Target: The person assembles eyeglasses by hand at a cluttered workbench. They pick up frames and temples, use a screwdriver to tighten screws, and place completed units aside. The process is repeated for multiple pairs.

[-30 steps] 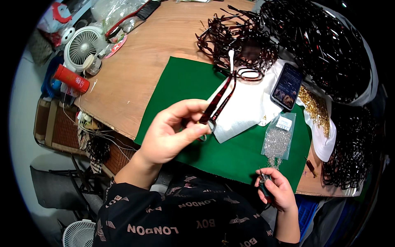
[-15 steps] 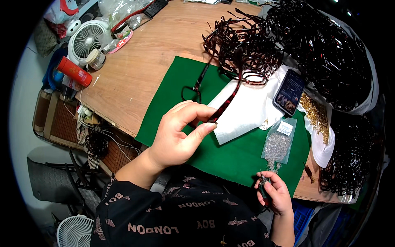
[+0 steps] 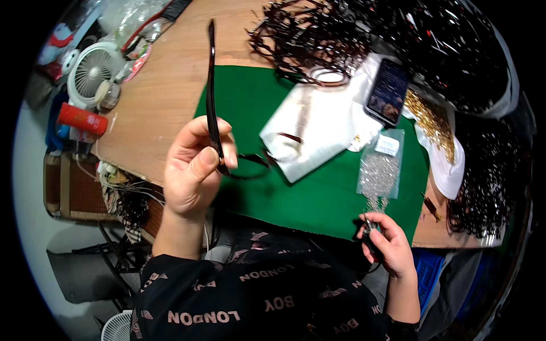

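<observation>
My left hand (image 3: 190,176) is closed on a dark eyeglass frame (image 3: 212,94), pinching it near the hinge between thumb and fingers. One temple arm stands up past the fingers, and a rim juts out to the right. My right hand (image 3: 393,245) grips a small dark-handled screwdriver (image 3: 372,241), its metal tip pointing away from me. Just beyond that tip, tiny silvery screws (image 3: 376,203) spill from a clear plastic bag (image 3: 379,170) onto the green mat (image 3: 318,204). A dark reddish strip (image 3: 291,137) shows blurred over the white sheet (image 3: 310,122).
Tangled eyeglass frames (image 3: 313,42) lie at the back, beside a large bagful of dark glossy pieces (image 3: 449,51). A phone (image 3: 388,91) and gold-coloured small parts (image 3: 429,122) are at the right. A fan (image 3: 94,74) and red canister (image 3: 82,119) stand at the left.
My left hand has moved left with the eyeglass frame and turned it, so the temple arm now points away from me. My right hand keeps the screwdriver beside the screws. The whole view has shifted.
</observation>
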A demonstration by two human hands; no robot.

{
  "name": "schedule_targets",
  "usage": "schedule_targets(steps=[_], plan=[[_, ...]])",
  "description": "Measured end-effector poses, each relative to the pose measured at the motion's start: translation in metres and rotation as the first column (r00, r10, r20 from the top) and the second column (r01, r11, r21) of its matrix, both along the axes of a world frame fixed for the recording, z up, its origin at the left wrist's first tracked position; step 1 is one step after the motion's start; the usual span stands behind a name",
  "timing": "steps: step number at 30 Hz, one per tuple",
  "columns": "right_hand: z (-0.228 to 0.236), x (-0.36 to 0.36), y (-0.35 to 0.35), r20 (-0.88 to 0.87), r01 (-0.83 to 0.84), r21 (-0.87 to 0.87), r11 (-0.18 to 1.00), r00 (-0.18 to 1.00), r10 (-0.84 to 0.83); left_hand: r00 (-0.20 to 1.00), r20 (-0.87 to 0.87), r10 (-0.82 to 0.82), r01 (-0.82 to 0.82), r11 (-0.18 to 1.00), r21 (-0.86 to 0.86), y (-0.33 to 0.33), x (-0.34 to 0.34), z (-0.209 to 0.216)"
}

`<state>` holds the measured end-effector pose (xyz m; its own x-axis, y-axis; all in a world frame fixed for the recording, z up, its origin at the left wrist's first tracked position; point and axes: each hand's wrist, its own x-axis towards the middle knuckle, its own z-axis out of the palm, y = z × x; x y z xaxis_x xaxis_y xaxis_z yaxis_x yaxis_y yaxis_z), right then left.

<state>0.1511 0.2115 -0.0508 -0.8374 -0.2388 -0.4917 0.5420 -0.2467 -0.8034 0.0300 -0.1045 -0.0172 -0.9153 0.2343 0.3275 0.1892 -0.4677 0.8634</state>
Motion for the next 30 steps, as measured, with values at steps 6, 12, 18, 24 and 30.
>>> schedule_targets(steps=[6, 12, 18, 24, 30], plan=[[-0.002, -0.001, 0.000, 0.010, 0.059, 0.054, 0.997, 0.998, -0.060, 0.854, -0.009, -0.520, 0.444, 0.720, 0.533, 0.029, -0.003, -0.012], [0.009, -0.007, -0.003, -0.053, -0.007, 0.112, 0.994, 0.999, 0.013, 0.552, 0.223, -0.804, 0.393, 0.487, 0.780, 0.079, 0.028, -0.062], [0.030, -0.008, -0.013, -0.012, -0.093, 0.121, 0.988, 0.995, 0.095, 0.438, 0.349, -0.828, 0.338, 0.512, 0.790, 0.106, 0.035, -0.079], [0.031, -0.009, -0.018, -0.097, -0.125, 0.226, 0.966, 0.984, 0.150, 0.402, 0.437, -0.805, 0.285, 0.564, 0.775, 0.107, 0.036, -0.082], [0.030, -0.010, -0.018, -0.007, -0.115, 0.197, 0.974, 0.993, 0.119, 0.402, 0.417, -0.815, 0.293, 0.546, 0.785, 0.107, 0.035, -0.086]])
